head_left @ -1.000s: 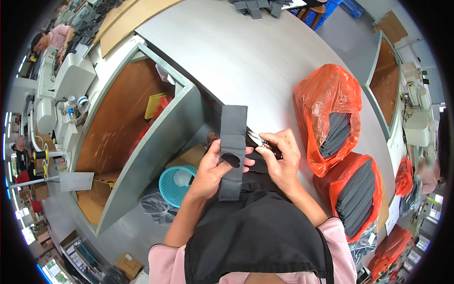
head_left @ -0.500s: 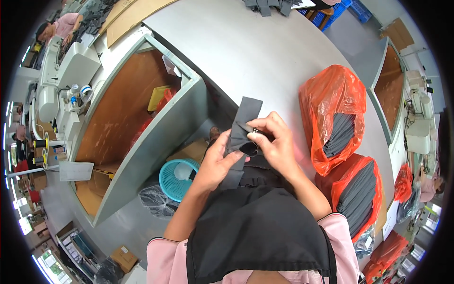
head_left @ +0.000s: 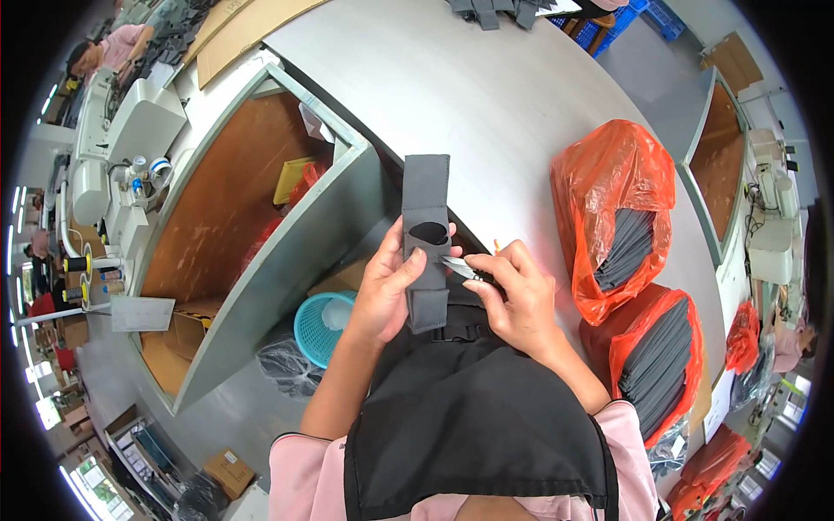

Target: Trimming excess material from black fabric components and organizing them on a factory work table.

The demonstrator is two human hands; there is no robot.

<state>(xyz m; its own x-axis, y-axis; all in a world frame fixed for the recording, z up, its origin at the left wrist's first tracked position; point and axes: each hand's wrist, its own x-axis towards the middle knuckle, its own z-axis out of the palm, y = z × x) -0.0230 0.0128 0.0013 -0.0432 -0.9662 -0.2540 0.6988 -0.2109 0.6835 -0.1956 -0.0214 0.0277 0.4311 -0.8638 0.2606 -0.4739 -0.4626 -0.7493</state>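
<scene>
My left hand is closed on a dark grey fabric strip, thumb on its front and fingers behind. The strip stands lengthwise away from me, with seams across it and a black oval opening near the middle. In my right hand is a pair of thread snips, its pale pointed blades reaching the strip's right edge just below the oval. Most of the snips' handle is hidden by my fingers. Below the hands hangs my black apron.
On the right of the grey table sit two red plastic bags of stacked dark fabric. A grey-edged cabinet stands at left, beside a turquoise basket on the floor. Sewing machines line the left side; a person sits beyond.
The fabric strip has straightened upright and turned its oval opening toward me. My right hand has drawn back right and nearer, so the snips' blades now show.
</scene>
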